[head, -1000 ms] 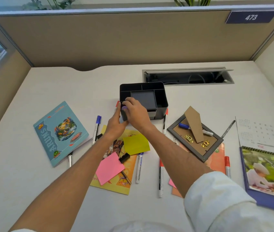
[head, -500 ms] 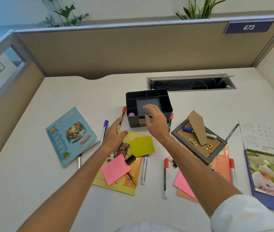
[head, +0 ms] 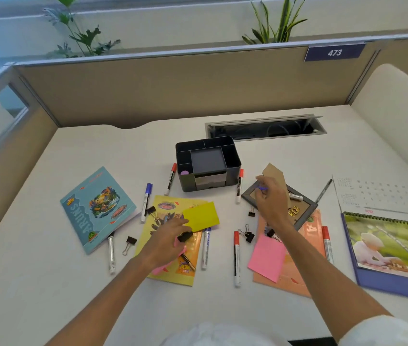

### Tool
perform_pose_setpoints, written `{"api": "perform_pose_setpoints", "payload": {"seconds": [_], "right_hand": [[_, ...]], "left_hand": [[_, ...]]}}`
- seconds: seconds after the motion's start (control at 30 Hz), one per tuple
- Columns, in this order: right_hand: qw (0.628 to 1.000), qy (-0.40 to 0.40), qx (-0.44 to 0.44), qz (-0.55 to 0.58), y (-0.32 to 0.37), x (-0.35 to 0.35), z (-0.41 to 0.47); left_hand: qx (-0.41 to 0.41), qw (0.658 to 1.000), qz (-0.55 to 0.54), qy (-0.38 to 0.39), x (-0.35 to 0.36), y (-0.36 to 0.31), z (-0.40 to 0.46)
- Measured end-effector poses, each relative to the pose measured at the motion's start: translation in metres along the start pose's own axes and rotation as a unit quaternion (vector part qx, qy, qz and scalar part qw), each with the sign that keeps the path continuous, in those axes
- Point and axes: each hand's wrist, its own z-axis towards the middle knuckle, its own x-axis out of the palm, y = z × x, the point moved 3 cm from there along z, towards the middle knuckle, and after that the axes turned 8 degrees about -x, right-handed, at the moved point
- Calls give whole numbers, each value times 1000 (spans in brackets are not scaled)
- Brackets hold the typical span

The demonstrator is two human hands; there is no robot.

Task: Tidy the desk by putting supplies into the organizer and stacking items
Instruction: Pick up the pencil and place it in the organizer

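At the far left of the desk (head: 48,308) lay a blue notebook (head: 96,208), with a clear-barrelled pen (head: 111,253) and a loose binder clip (head: 130,242) just below its right corner. Next came a blue-capped marker (head: 146,202) and a red-capped marker (head: 170,179) leaning toward the organizer.

The left hand (head: 166,242) rested over a yellow booklet (head: 173,245), its fingers curled around a black binder clip (head: 185,236) — the thumb side touched the lower edge of a yellow sticky pad (head: 201,216), and a pink sticky note (head: 163,267) showed beneath the palm.

The dark organizer (head: 207,162) stood at the centre back, a small purple item (head: 184,172) sitting in its front-left compartment. Another blue marker (head: 206,248) lay beside the booklet, and a red marker (head: 236,258) further right, near two more clips (head: 247,234).

The right hand (head: 271,201) hovered over a grey picture frame (head: 305,211), fingertips pinching the blue cap of a marker (head: 295,196) that lay on the frame's cardboard back. Below it sat a pink sticky pad (head: 267,260) on an orange booklet (head: 297,270) — then a red marker (head: 327,243), and a calendar (head: 385,233) at the right edge.
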Motion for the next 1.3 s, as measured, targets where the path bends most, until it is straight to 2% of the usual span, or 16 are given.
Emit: {"api": "perform_pose_setpoints", "payload": {"seconds": [0.33, 0.57, 0.77, 0.87, 0.97, 1.07, 1.2, 1.3], "right_hand": [[994, -73, 82, -3, -41, -34, -1], [981, -130, 142, -8, -65, -65, 5], [962, -152, 219, -62, -95, -91, 17], [955, -120, 255, -95, -113, -96, 21], [947, -94, 286, -116, -125, -98, 22], [938, -85, 309, -132, -134, -98, 23], [928, -60, 337, -149, -140, -92, 24], [921, -33, 351, -168, -147, -87, 28]], "left_hand": [[91, 987, 128, 26, 13, 0, -16], [147, 964, 219, -24, 30, 7, -13], [171, 964, 195, -52, 31, 5, -10], [157, 977, 138, -50, 31, 0, -5], [94, 995, 11, -33, 28, -12, 2], [43, 991, -116, -45, 24, -27, 10], [-45, 956, -275, -96, 13, -44, 16], [-146, 889, -417, -122, 7, -51, 22]]}}
